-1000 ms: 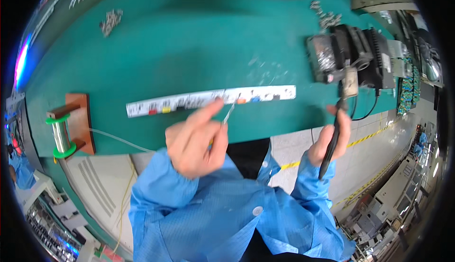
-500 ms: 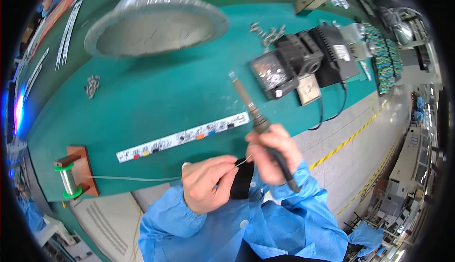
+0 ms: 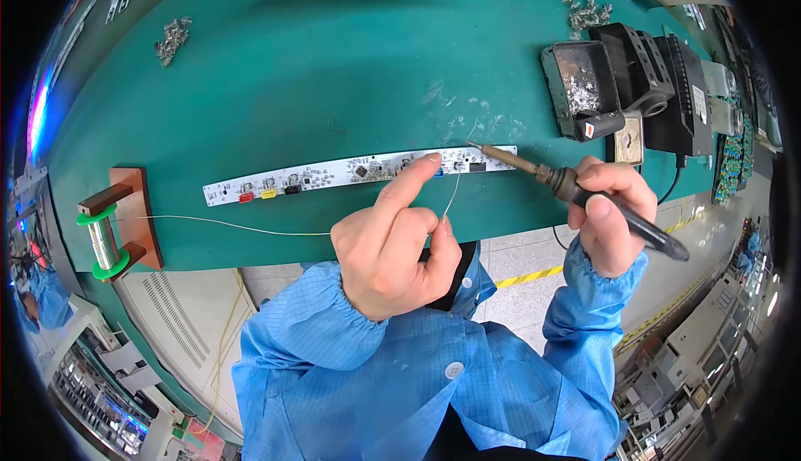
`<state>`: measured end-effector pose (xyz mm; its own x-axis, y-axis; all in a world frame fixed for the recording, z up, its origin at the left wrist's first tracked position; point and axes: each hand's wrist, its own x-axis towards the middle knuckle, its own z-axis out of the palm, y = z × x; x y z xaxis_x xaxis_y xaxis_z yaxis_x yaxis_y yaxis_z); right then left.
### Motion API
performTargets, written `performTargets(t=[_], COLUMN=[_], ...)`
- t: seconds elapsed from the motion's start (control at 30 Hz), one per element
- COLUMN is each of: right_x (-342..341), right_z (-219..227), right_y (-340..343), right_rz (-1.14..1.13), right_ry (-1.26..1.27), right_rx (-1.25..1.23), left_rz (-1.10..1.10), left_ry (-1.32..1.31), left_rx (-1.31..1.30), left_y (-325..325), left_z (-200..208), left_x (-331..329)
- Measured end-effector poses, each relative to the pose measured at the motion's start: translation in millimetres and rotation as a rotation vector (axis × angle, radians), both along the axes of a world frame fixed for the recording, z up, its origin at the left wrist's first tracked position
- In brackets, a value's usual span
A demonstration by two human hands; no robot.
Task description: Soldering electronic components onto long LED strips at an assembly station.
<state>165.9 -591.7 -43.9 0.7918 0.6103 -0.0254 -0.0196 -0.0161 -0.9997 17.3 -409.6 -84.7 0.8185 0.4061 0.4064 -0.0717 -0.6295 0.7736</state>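
A long white circuit board strip [image 3: 325,175] lies across the green mat, carrying small red, yellow, black and blue connectors. My left hand [image 3: 392,252] pinches a thin solder wire [image 3: 451,196] between thumb and fingers, and its index fingertip is at the board's right part. The wire's end is over the board near a blue connector. In my right hand [image 3: 613,211] is a soldering iron [image 3: 576,189], held like a pen. Its tip points left, over the board's right end; whether it touches cannot be made out. The solder runs back to a green-rimmed spool [image 3: 104,244] on a brown stand.
A black soldering station [image 3: 676,98] stands at the right, beside an iron holder [image 3: 638,65], a tray of metal scraps [image 3: 581,90] and a sponge dish [image 3: 627,140]. Small metal parts lie in piles [image 3: 173,41] at far left and far right.
My view has shifted. Both hands have moved forward to the board and apart from each other. The iron has swung from pointing away to pointing left, and the solder end is now over the board.
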Motion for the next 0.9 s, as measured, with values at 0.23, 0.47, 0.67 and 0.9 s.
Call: performTargets(t=[0.23, 0.47, 0.67, 0.9], right_x=[12.2, 14.6, 15.1, 19.6], right_z=[-1.1, -0.6, -3.0, 1.5], right_y=[8.6, 11.4, 11.6, 14.3], right_rz=[0.083, 0.062, 0.064, 0.048], right_ry=[0.040, 0.025, 0.045, 0.153], right_rx=[-0.087, -0.120, -0.136, -0.172], left_rz=[0.020, 0.073, 0.037, 0.041], left_ry=[0.039, -0.067, 0.036, 0.021], left_rx=[0.076, 0.103, 0.116, 0.149], left_y=[-2.9, -4.2, -3.2, -2.6], left_z=[-5.4, -14.5, -8.3, -10.0], left_x=[0.4, 2.4, 2.1, 1.6])
